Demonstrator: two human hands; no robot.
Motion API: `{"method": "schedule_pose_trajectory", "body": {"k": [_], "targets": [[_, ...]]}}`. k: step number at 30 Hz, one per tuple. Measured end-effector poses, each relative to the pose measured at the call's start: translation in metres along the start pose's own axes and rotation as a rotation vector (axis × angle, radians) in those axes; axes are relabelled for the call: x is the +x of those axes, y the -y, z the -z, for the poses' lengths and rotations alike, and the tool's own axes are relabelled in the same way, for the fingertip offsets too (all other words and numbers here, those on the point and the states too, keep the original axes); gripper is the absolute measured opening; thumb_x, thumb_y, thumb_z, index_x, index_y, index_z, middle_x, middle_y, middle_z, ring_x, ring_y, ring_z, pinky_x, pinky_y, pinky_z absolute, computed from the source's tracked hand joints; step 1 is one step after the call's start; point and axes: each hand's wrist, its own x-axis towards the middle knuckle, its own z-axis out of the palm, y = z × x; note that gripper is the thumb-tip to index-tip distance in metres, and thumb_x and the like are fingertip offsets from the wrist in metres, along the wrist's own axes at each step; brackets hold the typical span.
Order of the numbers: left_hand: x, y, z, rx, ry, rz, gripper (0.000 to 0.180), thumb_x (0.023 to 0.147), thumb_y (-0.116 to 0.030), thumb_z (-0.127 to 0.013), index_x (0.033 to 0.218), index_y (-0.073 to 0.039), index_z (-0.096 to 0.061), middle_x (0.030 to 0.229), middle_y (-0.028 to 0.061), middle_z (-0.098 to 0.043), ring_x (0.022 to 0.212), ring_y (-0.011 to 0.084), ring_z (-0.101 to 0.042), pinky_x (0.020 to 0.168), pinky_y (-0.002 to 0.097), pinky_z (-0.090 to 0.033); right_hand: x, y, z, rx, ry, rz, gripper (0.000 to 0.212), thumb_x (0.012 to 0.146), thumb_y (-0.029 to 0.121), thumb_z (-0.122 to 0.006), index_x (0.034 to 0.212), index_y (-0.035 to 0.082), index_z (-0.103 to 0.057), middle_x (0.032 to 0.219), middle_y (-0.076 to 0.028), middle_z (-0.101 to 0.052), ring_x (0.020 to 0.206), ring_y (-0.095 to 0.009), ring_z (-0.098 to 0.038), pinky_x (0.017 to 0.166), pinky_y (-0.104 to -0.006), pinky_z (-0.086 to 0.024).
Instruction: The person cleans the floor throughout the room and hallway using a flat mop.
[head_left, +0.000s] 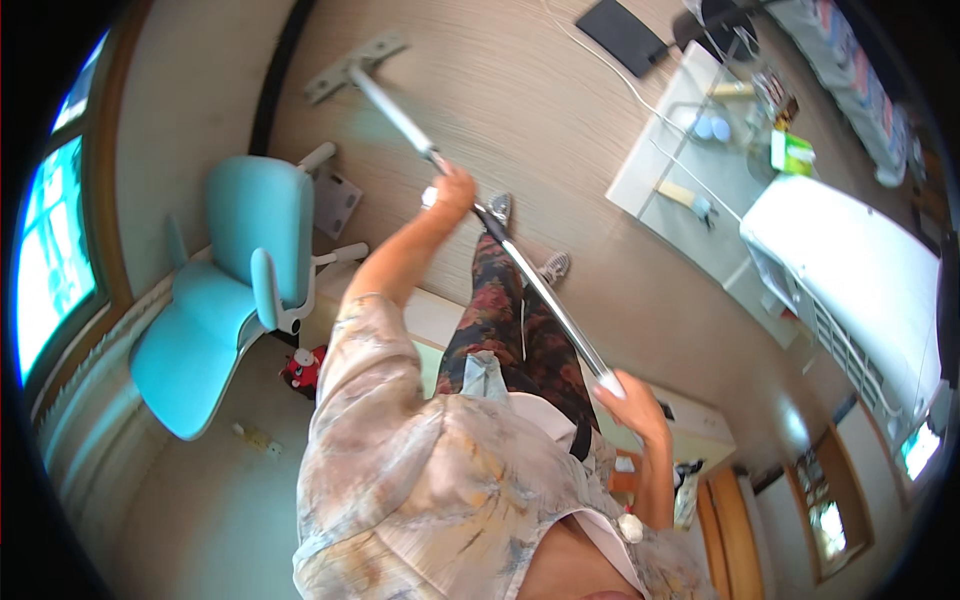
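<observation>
A flat mop with a long silver pole slants across the view. Its light grey, bar-shaped head rests on the wood-look floor at the upper left, near the dark skirting. Partway down the pole, my left hand is wrapped round it on an outstretched arm. My right hand closes round the white upper end of the pole, close to my right side. Both feet, in grey shoes, stand beside the pole.
A turquoise office chair stands at the left, with a white scale-like square by its base. To the right are a glass-topped table with small items and a large white appliance. A white cable crosses the floor.
</observation>
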Motion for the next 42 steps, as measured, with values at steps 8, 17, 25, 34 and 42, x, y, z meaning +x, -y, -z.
{"method": "schedule_pose_trajectory", "body": {"k": [8,17,25,34,42], "targets": [[-0.086,-0.197,0.067,-0.345,0.193,-0.626,0.013,0.07,-0.018,-0.065,0.078,-0.009,-0.07,0.078,0.0097,-0.068,0.075,0.0266,-0.066,0.061,0.0379,-0.052,-0.152,-0.146,0.037,-0.316,-0.29,-0.223,0.031,0.069,0.032,-0.072,0.078,0.004,-0.061,0.07,-0.016,-0.061,0.067,-0.034,-0.06,0.062,-0.0412,-0.046],[-0.151,-0.312,0.142,-0.443,0.252,-0.873,0.021,0.067,-0.034,-0.074,0.08,-0.017,-0.073,0.078,0.0021,-0.069,0.078,0.0213,-0.066,0.064,0.0354,-0.052,-0.262,-0.216,0.047,-0.784,-0.476,-0.555,0.043,0.073,0.049,-0.063,0.081,0.007,-0.068,0.079,-0.015,-0.067,0.071,-0.031,-0.064,0.065,-0.0417,-0.05],[-0.096,-0.214,0.11,-0.449,0.15,-0.525,0.023,0.061,-0.027,-0.078,0.079,-0.015,-0.073,0.08,0.0031,-0.069,0.08,0.0213,-0.067,0.064,0.0354,-0.052,-0.131,-0.281,0.05,-1.281,-0.802,-0.079,0.041,0.074,0.051,-0.061,0.094,0.015,-0.068,0.09,-0.02,-0.065,0.088,-0.039,-0.062,0.073,-0.047,-0.049],[-0.022,0.1,0.051,-0.363,0.037,-0.017,0.013,0.07,-0.018,-0.066,0.079,-0.009,-0.07,0.086,0.0077,-0.067,0.086,0.0233,-0.064,0.068,0.0358,-0.054,-0.007,0.104,-0.013,-0.556,-0.595,0.123,0.036,0.064,0.038,-0.074,0.078,0.007,-0.064,0.073,-0.016,-0.064,0.073,-0.037,-0.062,0.066,-0.046,-0.048],[-0.003,0.183,0.052,-0.445,0.049,0.091,0.014,0.072,-0.019,-0.067,0.081,-0.009,-0.07,0.09,0.0068,-0.066,0.093,0.0239,-0.061,0.074,0.0356,-0.053,0.018,0.213,-0.008,-0.72,-0.601,0.242,0.034,0.067,0.037,-0.072,0.082,0.008,-0.064,0.075,-0.017,-0.064,0.076,-0.038,-0.061,0.071,-0.0465,-0.046]]}}
